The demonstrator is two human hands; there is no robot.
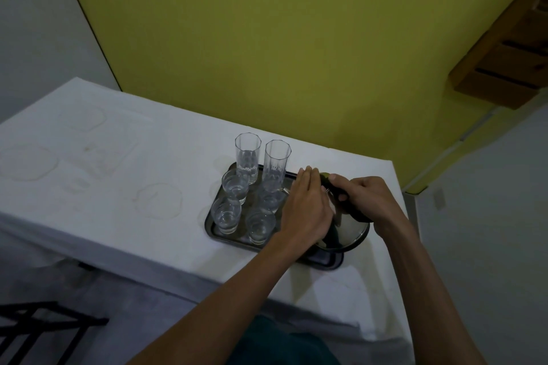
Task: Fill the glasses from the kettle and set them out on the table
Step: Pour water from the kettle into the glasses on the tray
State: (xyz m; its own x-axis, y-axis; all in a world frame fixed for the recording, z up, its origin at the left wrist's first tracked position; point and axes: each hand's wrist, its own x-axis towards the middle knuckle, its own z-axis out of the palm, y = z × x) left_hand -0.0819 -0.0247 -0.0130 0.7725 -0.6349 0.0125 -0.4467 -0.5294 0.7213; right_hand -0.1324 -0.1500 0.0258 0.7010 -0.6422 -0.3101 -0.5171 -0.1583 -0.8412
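Black frame (44, 323) – lower left, below the worktop's near edge; partly cut off.

Worktop (118, 187) – covered in a white cloth with faint ring marks on its left half.

Tray (213, 231) – dark, rectangular, on the right part of the worktop, near its front edge. Carries the kettle and all six glasses.

Kettle (351, 230) – polished steel, on the right end of the tray; upright as far as can be seen, mostly hidden by the hands. Its dark handle (338, 191) arches over the top.

Right grip (367, 197) – fingers curled round the handle, thumb lying along it.

Left grip (307, 204) – flat, fingers straight and together, laid over the kettle's left side just beside the glasses; it holds nothing. Whether it presses on the lid cannot be told.

Short glasses – four, clear, in two rows on the tray's left half: near left (226, 215), near right (261, 227), far left (235, 187), far right (271, 197). All upright; contents unclear.

Tall glasses – two, faceted, upright side by side at the tray's far edge: left (248, 157), right (277, 163).

Wall (296, 38) – yellow-green, behind the worktop.

Wooden rack (510, 53) – on the wall, upper right.
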